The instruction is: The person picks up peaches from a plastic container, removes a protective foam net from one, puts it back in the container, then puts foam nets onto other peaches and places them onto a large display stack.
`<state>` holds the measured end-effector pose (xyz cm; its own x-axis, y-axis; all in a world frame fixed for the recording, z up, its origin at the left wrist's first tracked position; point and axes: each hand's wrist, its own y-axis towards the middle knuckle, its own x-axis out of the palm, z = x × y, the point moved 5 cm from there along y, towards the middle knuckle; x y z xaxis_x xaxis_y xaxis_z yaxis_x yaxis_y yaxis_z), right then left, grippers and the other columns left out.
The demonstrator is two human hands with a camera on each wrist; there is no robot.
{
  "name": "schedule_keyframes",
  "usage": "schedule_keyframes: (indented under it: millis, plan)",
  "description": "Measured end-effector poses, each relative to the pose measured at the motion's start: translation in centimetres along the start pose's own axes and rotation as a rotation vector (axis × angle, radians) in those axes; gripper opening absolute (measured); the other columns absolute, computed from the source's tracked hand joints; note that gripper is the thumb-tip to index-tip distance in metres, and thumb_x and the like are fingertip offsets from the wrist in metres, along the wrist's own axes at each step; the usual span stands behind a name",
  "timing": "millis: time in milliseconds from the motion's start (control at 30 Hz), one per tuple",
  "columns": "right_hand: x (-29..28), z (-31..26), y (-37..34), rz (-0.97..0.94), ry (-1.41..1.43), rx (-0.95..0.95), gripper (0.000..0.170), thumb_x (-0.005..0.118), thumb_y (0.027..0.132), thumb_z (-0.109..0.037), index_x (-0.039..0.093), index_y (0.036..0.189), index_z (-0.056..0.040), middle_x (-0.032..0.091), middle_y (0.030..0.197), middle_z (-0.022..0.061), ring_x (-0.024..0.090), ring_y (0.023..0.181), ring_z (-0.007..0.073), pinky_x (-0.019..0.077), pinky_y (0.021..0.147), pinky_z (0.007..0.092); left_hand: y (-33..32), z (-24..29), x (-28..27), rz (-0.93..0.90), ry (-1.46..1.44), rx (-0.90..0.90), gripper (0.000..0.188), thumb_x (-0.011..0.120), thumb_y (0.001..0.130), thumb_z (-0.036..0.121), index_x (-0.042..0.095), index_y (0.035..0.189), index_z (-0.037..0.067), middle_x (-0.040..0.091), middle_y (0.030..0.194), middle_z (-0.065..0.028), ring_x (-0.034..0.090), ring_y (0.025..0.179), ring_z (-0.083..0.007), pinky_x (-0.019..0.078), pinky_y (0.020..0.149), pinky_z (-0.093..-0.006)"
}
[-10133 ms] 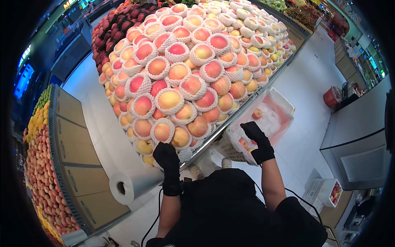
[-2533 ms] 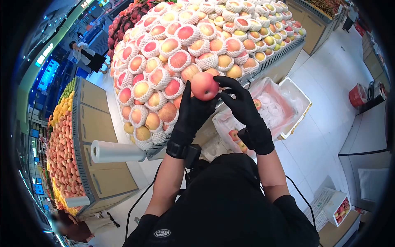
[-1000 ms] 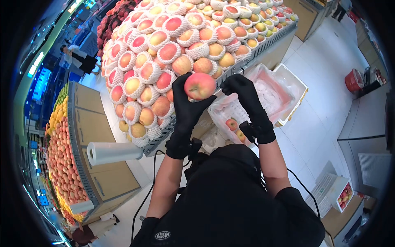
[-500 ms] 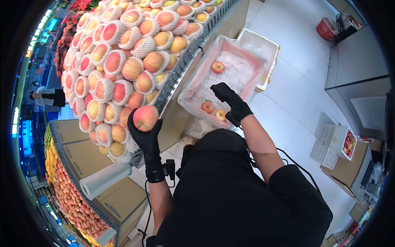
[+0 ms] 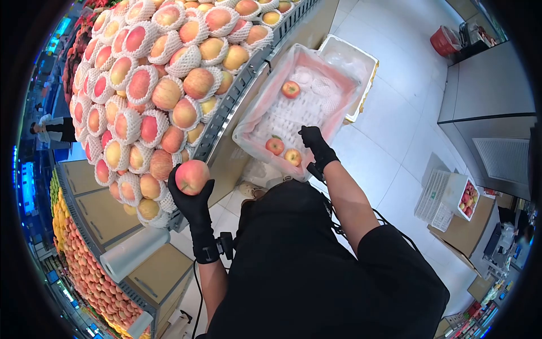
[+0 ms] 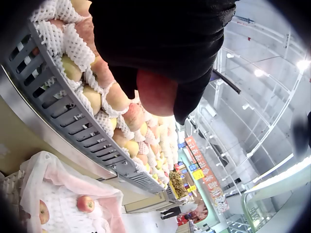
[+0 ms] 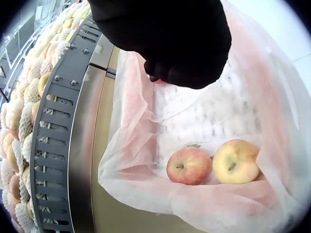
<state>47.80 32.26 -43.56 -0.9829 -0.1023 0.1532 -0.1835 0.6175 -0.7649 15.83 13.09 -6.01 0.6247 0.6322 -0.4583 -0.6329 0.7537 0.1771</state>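
In the head view, my gloved left hand (image 5: 195, 206) grips a pink-red apple (image 5: 192, 177) from below, thumb to its right and fingers to its left. The left wrist view shows this apple (image 6: 157, 92) between the black glove's fingers. My gloved right hand (image 5: 317, 148), fingers curled, hangs over the right side of a lined crate (image 5: 244, 134). Nothing shows in its grasp. Two apples lie at the crate's near end, one red (image 7: 189, 166) and one yellowish (image 7: 236, 161). Another apple (image 5: 291, 89) lies farther back on white foam netting.
A sloping display of apples (image 5: 141, 85), many in foam nets, rises at left behind a grey slotted rail (image 5: 234, 96). A plastic roll (image 5: 135, 254) juts from its near corner. Behind the crate stands a white foam box (image 5: 361, 85). A small box of fruit (image 5: 467, 198) stands far right.
The apple, earlier held up between both hands, is now in the left hand alone, lower and to the left. The right hand has moved away over the crate. The head view has swung right.
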Motion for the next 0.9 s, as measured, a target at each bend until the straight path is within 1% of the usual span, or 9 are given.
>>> schedule_keyframes:
  millis: [167, 267, 300, 433, 600, 667, 700, 800, 900]
  plan:
    - [-1.3, -1.2, 3.3, 0.002, 0.249, 0.085, 0.022, 0.049, 0.092, -0.012, 0.06, 0.107, 0.0, 0.056, 0.067, 0.0157, 0.046, 0.045, 0.022, 0.035, 0.039, 0.0352, -0.4, -0.3, 0.0, -0.009, 0.041, -0.031, 0.084, 0.086, 0.055, 0.008, 0.044, 0.127, 0.003, 0.052, 0.122, -0.0105, 0.05, 0.114, -0.0244, 0.0376, 0.101, -0.0381]
    - [-2.5, -2.8, 5.1, 0.047, 0.213, 0.162, 0.017, 0.049, 0.092, -0.012, 0.059, 0.097, -0.0004, 0.054, 0.065, 0.0147, 0.043, 0.044, 0.0217, 0.0345, 0.039, 0.0352, -0.4, -1.3, -0.2, -0.015, 0.069, -0.052, 0.084, 0.086, 0.055, 0.008, 0.044, 0.127, 0.003, 0.052, 0.123, -0.0104, 0.05, 0.113, -0.0243, 0.038, 0.101, -0.0383]
    - [-3.3, -2.8, 6.4, 0.003, 0.22, 0.222, 0.014, 0.057, 0.088, -0.012, 0.059, 0.097, -0.0017, 0.056, 0.069, 0.0139, 0.049, 0.046, 0.0204, 0.0414, 0.041, 0.0336, -0.5, -1.7, -0.2, -0.015, 0.08, -0.062, 0.084, 0.086, 0.055, 0.008, 0.044, 0.127, 0.003, 0.052, 0.123, -0.0104, 0.051, 0.113, -0.0243, 0.0381, 0.101, -0.0384]
    - [-4.6, -4.8, 9.2, 0.061, 0.16, 0.141, 0.011, 0.062, 0.084, -0.011, 0.059, 0.092, -0.0032, 0.06, 0.073, 0.0121, 0.052, 0.049, 0.0206, 0.0463, 0.044, 0.034, -0.4, -2.6, -0.2, -0.017, 0.109, -0.13, 0.084, 0.086, 0.054, 0.009, 0.044, 0.127, 0.003, 0.052, 0.121, -0.0105, 0.051, 0.113, -0.0245, 0.0382, 0.101, -0.038]
    - [-3.7, -8.2, 9.8, 0.124, 0.134, -0.122, 0.044, 0.066, 0.079, -0.01, 0.05, 0.12, -0.0075, 0.055, 0.063, 0.0061, 0.054, 0.055, 0.0152, 0.048, 0.054, 0.0319, 0.0, -3.3, 0.3, -0.025, 0.152, -0.198, 0.085, 0.086, 0.052, 0.009, 0.045, 0.126, 0.003, 0.053, 0.12, -0.0101, 0.052, 0.111, -0.0239, 0.0392, 0.1, -0.0377]
    - [-3.6, -8.8, 11.8, 0.087, -0.044, -0.235, 0.058, 0.067, 0.076, -0.01, 0.047, 0.131, -0.0092, 0.053, 0.058, 0.0037, 0.054, 0.058, 0.013, 0.0486, 0.058, 0.0311, 0.2, -3.9, 0.5, -0.043, 0.161, -0.216, 0.085, 0.087, 0.052, 0.009, 0.045, 0.126, 0.004, 0.054, 0.12, -0.0099, 0.052, 0.111, -0.0237, 0.0397, 0.099, -0.0376]
    - [-3.8, -9.0, 13.7, 0.074, -0.25, -0.311, 0.072, 0.065, 0.077, -0.006, 0.034, 0.143, -0.0111, 0.057, 0.064, 0.0064, 0.056, 0.06, 0.0129, 0.0492, 0.059, 0.0294, 0.3, -4.2, 0.6, -0.051, 0.156, -0.215, 0.085, 0.087, 0.052, 0.009, 0.046, 0.126, 0.004, 0.054, 0.119, -0.0097, 0.052, 0.111, -0.0236, 0.04, 0.099, -0.0376]
    - [-3.1, -9.6, 17.2, 0.172, -0.41, -0.481, 0.069, 0.065, 0.078, -0.01, 0.037, 0.141, -0.0091, 0.06, 0.07, 0.0092, 0.056, 0.052, 0.0172, 0.0481, 0.05, 0.0319, 0.7, -4.4, 1.0, -0.067, 0.139, -0.241, 0.085, 0.087, 0.051, 0.009, 0.046, 0.125, 0.004, 0.054, 0.119, -0.0094, 0.053, 0.111, -0.0236, 0.0406, 0.099, -0.0375]
    - [-2.4, -9.7, 18.1, 0.281, -0.358, -0.257, 0.067, 0.064, 0.078, -0.013, 0.037, 0.139, -0.0063, 0.063, 0.073, 0.0127, 0.061, 0.06, 0.0212, 0.0504, 0.057, 0.0335, 0.9, -4.3, 1.3, -0.072, 0.145, -0.263, 0.085, 0.087, 0.05, 0.009, 0.046, 0.125, 0.004, 0.055, 0.119, -0.0094, 0.053, 0.11, -0.0236, 0.041, 0.099, -0.0373]
